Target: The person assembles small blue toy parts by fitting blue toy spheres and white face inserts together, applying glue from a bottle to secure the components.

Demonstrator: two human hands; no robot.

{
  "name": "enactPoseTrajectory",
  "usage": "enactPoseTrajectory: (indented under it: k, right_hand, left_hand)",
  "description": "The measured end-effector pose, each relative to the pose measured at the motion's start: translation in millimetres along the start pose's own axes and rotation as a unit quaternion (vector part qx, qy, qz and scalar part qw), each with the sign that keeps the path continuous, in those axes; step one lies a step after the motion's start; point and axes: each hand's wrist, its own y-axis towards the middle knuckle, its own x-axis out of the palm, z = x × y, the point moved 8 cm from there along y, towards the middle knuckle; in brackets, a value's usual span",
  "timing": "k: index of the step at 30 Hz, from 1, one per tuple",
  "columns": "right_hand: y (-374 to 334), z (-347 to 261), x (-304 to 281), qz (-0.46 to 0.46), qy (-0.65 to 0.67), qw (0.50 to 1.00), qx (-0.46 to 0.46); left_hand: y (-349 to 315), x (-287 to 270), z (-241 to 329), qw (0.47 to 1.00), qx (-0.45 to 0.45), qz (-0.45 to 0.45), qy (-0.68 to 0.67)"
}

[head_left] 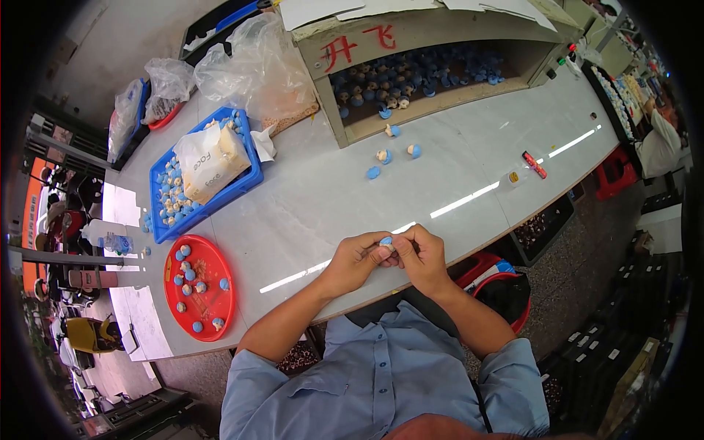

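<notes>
While both forearms extend over the near edge of the grey tabletop (308,220), the left hand (354,262) and the right hand (423,258) meet just above that edge, in front of the blue-shirted torso. Both are grasping one small blue-and-cream figurine piece (386,241), pinched between thumbs and fingers, its blue side uppermost. Fingers conceal its lower part.

Farther across the tabletop, well apart from the hands, four loose figurine pieces (383,156) lie before an open-fronted box (323,95) with red characters on its front; many similar blue and cream pieces are heaped inside it. To the left, a round red tray (213,257) carries scattered pieces of the same kind. Just beyond stands a rectangular blue tray (258,176), filled with more of them and bearing a white handwritten packet (213,161) on top. Behind that tray, a crumpled clear plastic bag (257,66) rests near the box. To the right, a small red cylindrical item (534,165) lies near a small clear container (513,178) with a yellow label.
</notes>
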Motion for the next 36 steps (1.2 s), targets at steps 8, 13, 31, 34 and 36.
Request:
enactPoseTrajectory:
  k: [8, 13, 31, 34, 36]
  right_hand:
    - [2.0, 5.8, -1.5, 0.002, 0.024, 0.999, 0.029]
    - [4.7, -4.2, 10.8, -0.047, 0.051, 0.998, -0.008]
    - [-11.4, -30.1, 5.3, 0.004, -0.148, 0.968, -0.203]
    - [-12.9, -31.2, 4.3, -0.02, -0.119, 0.972, -0.2]
    - [-14.3, -29.7, 4.4, -0.024, -0.099, 0.976, -0.193]
  left_hand:
    - [6.3, -9.7, -11.0, 0.993, -0.036, -0.033, -0.109]
    - [4.2, -7.5, -7.2, 0.999, -0.006, -0.014, -0.041]
    - [-8.5, -0.6, 34.6, 0.957, 0.18, 0.097, 0.206]
    - [-12.3, -2.9, 43.2, 0.939, 0.233, 0.104, 0.23]
    - [-14.6, -3.8, 45.8, 0.929, 0.252, 0.103, 0.252]
